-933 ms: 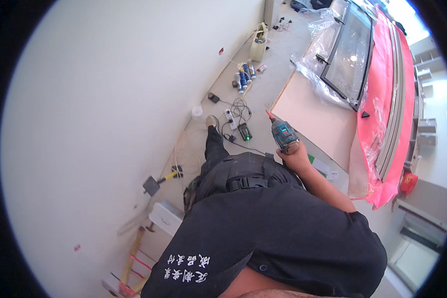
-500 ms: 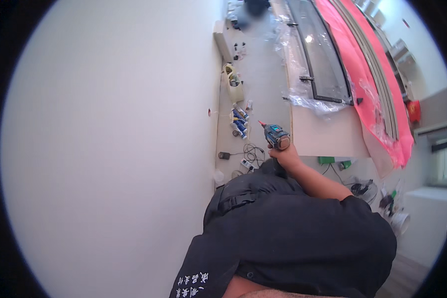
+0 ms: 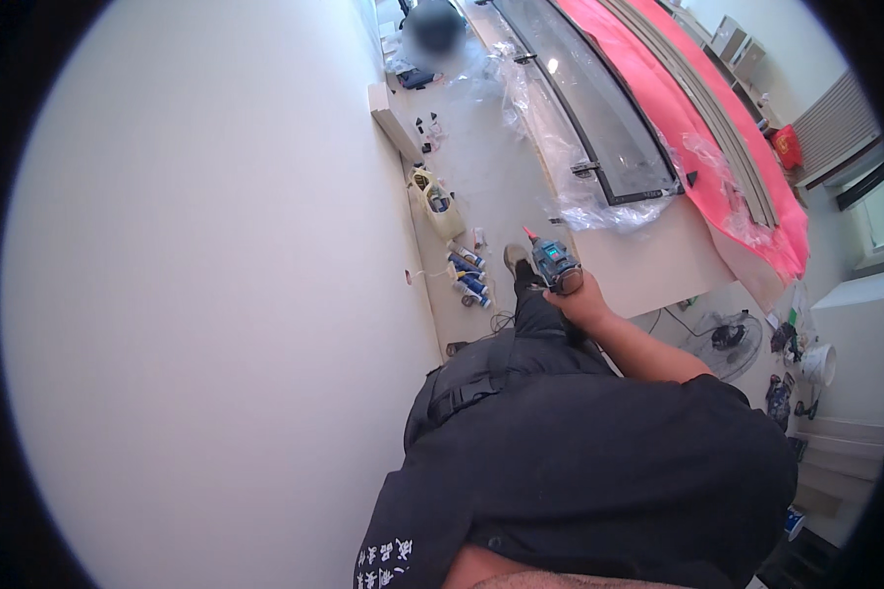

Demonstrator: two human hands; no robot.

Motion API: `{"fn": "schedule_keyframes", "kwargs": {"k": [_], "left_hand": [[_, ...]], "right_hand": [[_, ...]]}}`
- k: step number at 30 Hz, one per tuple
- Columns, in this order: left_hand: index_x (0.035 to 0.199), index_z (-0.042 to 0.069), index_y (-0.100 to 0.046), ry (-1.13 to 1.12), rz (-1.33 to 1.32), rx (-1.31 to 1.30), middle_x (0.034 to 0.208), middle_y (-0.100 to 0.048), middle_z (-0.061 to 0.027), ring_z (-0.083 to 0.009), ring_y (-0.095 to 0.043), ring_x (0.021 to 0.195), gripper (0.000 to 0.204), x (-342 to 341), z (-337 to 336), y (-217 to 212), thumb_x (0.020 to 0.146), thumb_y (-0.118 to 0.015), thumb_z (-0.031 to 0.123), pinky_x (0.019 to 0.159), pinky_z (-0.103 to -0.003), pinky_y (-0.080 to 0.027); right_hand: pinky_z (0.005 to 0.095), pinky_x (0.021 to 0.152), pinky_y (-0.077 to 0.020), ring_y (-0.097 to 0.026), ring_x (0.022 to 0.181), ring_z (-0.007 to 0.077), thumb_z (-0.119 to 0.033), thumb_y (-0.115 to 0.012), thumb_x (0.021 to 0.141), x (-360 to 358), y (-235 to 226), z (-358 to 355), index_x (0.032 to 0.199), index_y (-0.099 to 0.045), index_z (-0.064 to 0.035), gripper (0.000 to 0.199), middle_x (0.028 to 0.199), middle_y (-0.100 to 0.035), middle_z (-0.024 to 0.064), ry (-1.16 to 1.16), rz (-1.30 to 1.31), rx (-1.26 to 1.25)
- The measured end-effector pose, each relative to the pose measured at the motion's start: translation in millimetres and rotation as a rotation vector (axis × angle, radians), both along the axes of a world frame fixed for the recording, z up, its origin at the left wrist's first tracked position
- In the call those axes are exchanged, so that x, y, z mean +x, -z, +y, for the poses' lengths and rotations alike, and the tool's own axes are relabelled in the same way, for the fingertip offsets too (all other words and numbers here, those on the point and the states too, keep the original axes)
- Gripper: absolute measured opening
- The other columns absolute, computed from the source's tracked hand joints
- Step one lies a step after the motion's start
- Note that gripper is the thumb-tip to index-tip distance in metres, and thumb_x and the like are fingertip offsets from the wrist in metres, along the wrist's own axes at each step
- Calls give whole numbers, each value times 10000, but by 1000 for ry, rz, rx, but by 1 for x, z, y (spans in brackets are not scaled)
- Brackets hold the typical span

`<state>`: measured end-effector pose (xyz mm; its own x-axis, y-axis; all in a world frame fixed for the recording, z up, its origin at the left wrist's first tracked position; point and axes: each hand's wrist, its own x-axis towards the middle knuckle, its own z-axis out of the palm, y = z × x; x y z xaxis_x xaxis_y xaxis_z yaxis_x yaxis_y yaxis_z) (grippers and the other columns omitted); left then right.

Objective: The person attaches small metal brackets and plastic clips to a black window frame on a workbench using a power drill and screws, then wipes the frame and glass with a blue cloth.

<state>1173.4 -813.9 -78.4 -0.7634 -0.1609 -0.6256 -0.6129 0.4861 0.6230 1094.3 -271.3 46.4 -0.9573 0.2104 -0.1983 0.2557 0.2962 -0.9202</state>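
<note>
Right hand (image 3: 581, 302) wraps the grip of a teal cordless drill (image 3: 552, 263), bit end pointing up-left in the picture, held out over the floor (image 3: 481, 177) just above our dark trouser leg (image 3: 538, 324). Left hand: we can't see it anywhere, so no state for it. We see a white wall (image 3: 216, 294) filling the left half. By its base, left of the drill, a cluster of blue-and-white cans (image 3: 467, 278) lies on the floor, loose and not inside anything. Just beyond them stands a yellowish open tote bag (image 3: 434, 199) with something dark in it; contents too small to tell. Right of the drill sits a pale flat board (image 3: 648, 265). Farther off a dark-framed glass panel (image 3: 599, 128) lies in clear plastic wrap (image 3: 560, 147), with pink sheeting (image 3: 717, 167) along its right side. Near right: a floor fan (image 3: 729, 339) and a white bucket (image 3: 817, 363), inside not visible.
</note>
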Motion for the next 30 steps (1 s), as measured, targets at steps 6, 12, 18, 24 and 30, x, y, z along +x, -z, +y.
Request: {"fn": "schedule_keyframes", "kwargs": {"k": [6,12,18,24,30], "left_hand": [[1130,78,-759,229,-163,-60,975,-776,-114,-278,-741,920,311,-52,38,31,1014,-599,318,829,-386,-554],[1126,74,-758,261,-245,-189,975,-776,-114,-275,-740,919,311,-156,58,27,1013,-603,318,829,-387,-554],[1122,70,-756,169,-216,-235,975,-776,-113,-272,-740,918,310,-269,102,1,1012,-606,318,829,-388,-554],[1118,66,-755,194,-200,-259,976,-776,-112,-269,-739,917,310,-385,132,-12,1012,-609,318,828,-390,-554],[1114,62,-753,326,-300,-272,976,-777,-111,-265,-739,916,310,-506,155,51,1011,-612,318,828,-391,-554]], "right_hand": [[403,942,-540,-704,1052,275,-152,-888,702,-75,30,26,1273,-612,-33,645,1123,-728,142,-99,43,41],[416,955,-539,-700,1097,375,-189,-831,741,-180,12,78,1307,-629,-78,611,1134,-725,202,-230,161,88],[416,927,-547,-700,1086,393,-183,-806,766,-252,4,134,1298,-642,-46,573,1145,-727,211,-239,99,45],[357,946,-523,-711,1055,284,-82,-817,761,-326,-13,163,1285,-649,-45,551,1160,-727,140,-257,52,-185],[383,948,-531,-705,1053,332,-143,-840,745,-450,-11,181,1288,-636,-45,588,1160,-722,159,-311,55,-138]]}}
